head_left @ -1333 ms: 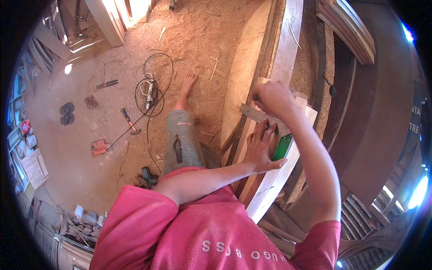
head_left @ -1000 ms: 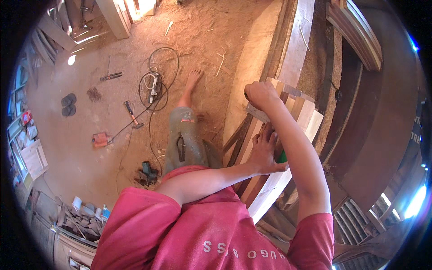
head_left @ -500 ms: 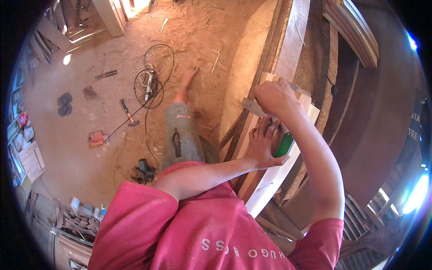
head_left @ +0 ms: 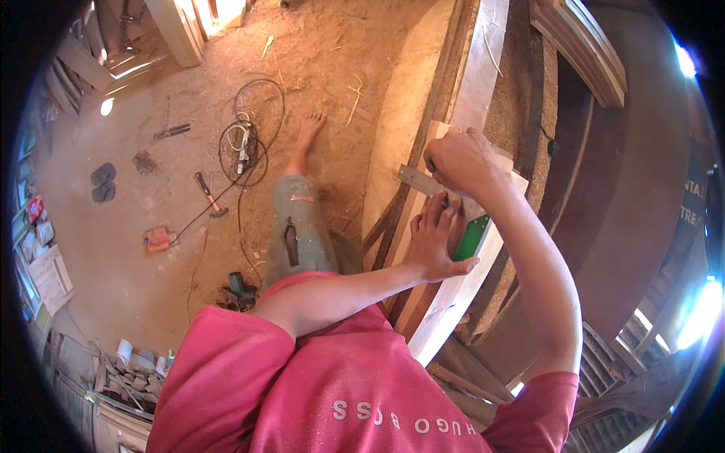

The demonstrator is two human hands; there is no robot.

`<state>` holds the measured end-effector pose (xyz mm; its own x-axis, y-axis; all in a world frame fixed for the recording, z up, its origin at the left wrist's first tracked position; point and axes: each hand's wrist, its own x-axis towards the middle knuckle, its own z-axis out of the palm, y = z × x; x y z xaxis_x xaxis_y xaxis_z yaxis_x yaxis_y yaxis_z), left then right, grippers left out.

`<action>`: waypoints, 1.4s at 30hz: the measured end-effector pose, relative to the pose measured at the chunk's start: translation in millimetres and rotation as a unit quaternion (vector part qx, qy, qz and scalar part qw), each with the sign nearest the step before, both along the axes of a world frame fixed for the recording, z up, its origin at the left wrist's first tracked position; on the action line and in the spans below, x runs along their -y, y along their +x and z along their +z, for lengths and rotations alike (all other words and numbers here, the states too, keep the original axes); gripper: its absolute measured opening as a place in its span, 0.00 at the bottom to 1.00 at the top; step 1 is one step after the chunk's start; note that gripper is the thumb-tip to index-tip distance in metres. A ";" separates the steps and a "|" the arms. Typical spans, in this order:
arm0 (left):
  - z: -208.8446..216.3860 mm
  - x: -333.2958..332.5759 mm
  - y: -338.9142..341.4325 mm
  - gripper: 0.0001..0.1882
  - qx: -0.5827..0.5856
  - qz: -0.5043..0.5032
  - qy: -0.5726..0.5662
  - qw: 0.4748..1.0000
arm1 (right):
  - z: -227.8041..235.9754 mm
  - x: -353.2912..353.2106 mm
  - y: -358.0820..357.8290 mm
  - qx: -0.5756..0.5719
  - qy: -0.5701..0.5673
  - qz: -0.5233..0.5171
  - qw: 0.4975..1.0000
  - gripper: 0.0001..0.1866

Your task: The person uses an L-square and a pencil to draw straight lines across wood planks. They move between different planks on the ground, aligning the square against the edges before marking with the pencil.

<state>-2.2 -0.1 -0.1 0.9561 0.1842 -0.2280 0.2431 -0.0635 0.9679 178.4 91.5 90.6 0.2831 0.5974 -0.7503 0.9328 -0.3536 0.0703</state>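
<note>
My left hand (head_left: 436,240) lies over a square with a green stock (head_left: 472,238) and a flat metal blade (head_left: 420,180), holding it on pale wooden boards (head_left: 451,302). Its thumb stretches away from the fingers, along the near end of the stock. Just beyond, my right hand (head_left: 467,162) is closed in a fist beside the blade. A small dark tip shows at its left edge, but the hand hides what it belongs to. Part of the blade sticks out past the left edge of the boards.
On the sawdust-covered floor at left lie a hammer (head_left: 211,196), pliers (head_left: 172,131), a coiled cable (head_left: 264,143), an orange tool (head_left: 158,238) and dark sandals (head_left: 103,183). A long beam (head_left: 481,64) runs beyond my hands. Stacked boards (head_left: 581,49) stand at the far right.
The whole view has shifted slightly. My right hand has moved a little to the right relative to the boards, and the dark tip now shows at its left edge. My left hand stays on the square.
</note>
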 end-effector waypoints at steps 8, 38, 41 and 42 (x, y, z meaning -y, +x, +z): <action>-3.3 4.0 -1.1 0.64 0.020 0.029 -0.007 0.999 | -5.3 8.4 -0.6 -0.020 -0.036 -0.001 0.999 0.04; -0.1 3.7 -18.4 0.63 0.021 -0.003 0.015 1.000 | 64.8 159.6 -120.4 -0.018 0.224 -0.654 0.722 0.17; -0.9 3.6 -13.4 0.62 0.025 0.014 -0.001 1.000 | 64.1 157.1 -118.1 -0.018 0.247 -0.650 0.719 0.14; -1.9 3.6 -9.4 0.62 0.026 0.013 0.001 1.000 | 61.8 156.4 -115.1 -0.005 0.235 -0.652 0.721 0.14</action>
